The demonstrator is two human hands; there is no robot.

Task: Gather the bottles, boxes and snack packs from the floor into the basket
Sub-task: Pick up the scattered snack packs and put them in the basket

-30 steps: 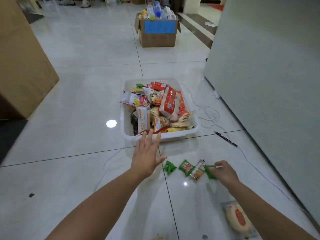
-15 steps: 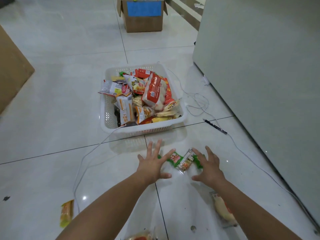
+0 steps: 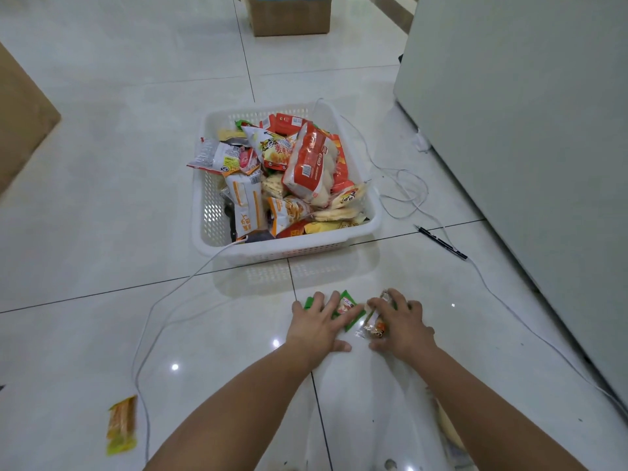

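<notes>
Head view: the left hand point(image 3: 317, 326) presses flat, fingers spread, on the green snack packs point(image 3: 346, 309). Just beside it, the right hand point(image 3: 402, 326) covers a clear pack point(image 3: 372, 329), grip unclear. They are probably herding the packs into one grab. The basket point(image 3: 292, 248) sits just beyond the fingertips.

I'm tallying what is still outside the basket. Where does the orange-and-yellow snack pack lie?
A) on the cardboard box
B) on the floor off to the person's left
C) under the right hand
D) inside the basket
B: the orange-and-yellow snack pack lies on the floor by the white cable, well to the left of the left hand and outside the basket.
</notes>
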